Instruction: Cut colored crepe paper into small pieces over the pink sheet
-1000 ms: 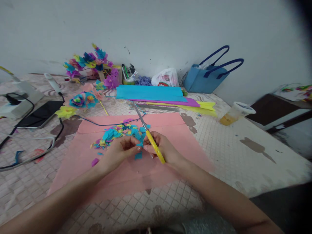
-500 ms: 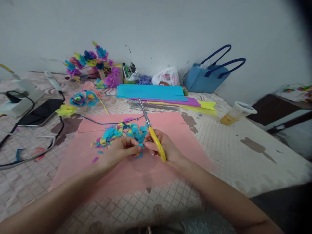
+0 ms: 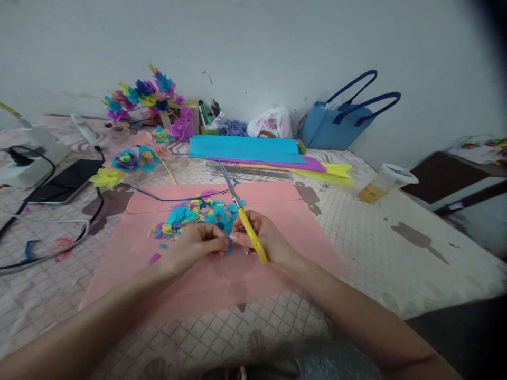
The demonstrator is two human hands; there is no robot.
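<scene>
My left hand [image 3: 197, 246] and my right hand [image 3: 266, 238] meet over a pink paper sheet [image 3: 206, 285] spread on the floor. The right hand is closed around yellow-handled scissors [image 3: 242, 217], whose blades point away toward the wall. Between the fingertips of both hands is a small blue paper scrap [image 3: 227, 238], pinched by the left hand. Just beyond the hands lies a pile of blue, yellow and purple paper cuttings [image 3: 194, 215].
Blue, purple and yellow paper sheets [image 3: 245, 149] lie by the wall. Paper flowers [image 3: 146, 100] stand at the back left, with more flowers [image 3: 130, 161] on the floor. A phone [image 3: 65, 182], cables, a blue bag [image 3: 340, 124] and a plastic cup [image 3: 382, 183] surround the sheet.
The scissors swung slightly, tip toward the right and back. The blue scrap has been drawn up between the fingertips, and both hands stay together over the pink sheet.
</scene>
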